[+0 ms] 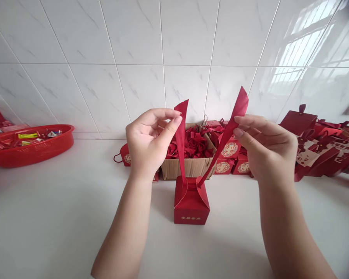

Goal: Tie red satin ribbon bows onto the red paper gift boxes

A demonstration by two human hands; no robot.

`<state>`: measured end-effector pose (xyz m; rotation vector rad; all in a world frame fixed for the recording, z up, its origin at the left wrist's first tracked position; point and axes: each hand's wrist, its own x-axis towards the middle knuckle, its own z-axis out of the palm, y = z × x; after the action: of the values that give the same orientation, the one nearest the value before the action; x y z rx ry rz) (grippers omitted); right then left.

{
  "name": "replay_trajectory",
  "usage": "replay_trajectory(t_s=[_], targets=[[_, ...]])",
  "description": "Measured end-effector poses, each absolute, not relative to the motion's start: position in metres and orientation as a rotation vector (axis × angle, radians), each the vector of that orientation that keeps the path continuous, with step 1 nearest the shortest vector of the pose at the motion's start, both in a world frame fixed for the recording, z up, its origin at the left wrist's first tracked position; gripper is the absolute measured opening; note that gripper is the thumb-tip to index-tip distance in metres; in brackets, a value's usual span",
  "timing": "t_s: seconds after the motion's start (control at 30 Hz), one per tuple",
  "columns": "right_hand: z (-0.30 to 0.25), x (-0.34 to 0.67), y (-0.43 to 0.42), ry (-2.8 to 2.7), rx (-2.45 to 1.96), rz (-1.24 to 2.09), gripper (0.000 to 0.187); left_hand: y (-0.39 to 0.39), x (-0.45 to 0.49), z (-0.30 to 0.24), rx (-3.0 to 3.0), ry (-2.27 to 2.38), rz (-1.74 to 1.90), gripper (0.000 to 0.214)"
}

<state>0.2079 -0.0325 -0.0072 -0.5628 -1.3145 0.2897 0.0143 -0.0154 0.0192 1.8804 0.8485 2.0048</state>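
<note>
A small red gift box (191, 209) with gold lettering stands upright on the white table in front of me. A red ribbon (221, 145) runs through its top, and both ends rise in a V. My left hand (151, 137) pinches one end near its tip between thumb and fingers. Higher up on the right, the other end is pinched by my right hand (267, 145). Both ends look taut, and the tips stick out above my fingers. Neither hand touches the box itself.
Behind the gift box stands a cardboard box (186, 169) full of red ribbons (192, 142). Red boxes (229, 150) are stacked beside it. More red bags (322, 155) crowd the right. A red plastic basket (31, 149) with packaged sweets sits at left. A tiled wall (139, 35) closes the back.
</note>
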Motion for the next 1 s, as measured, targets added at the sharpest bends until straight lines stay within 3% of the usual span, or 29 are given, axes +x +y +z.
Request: replay_trajectory(t_s=[1.0], targets=[[-0.007, 0.221, -0.032, -1.401, -0.613, 0.230, 0.022, -0.019, 0.012, 0.020, 1.900, 0.759, 1.953, 0.010]])
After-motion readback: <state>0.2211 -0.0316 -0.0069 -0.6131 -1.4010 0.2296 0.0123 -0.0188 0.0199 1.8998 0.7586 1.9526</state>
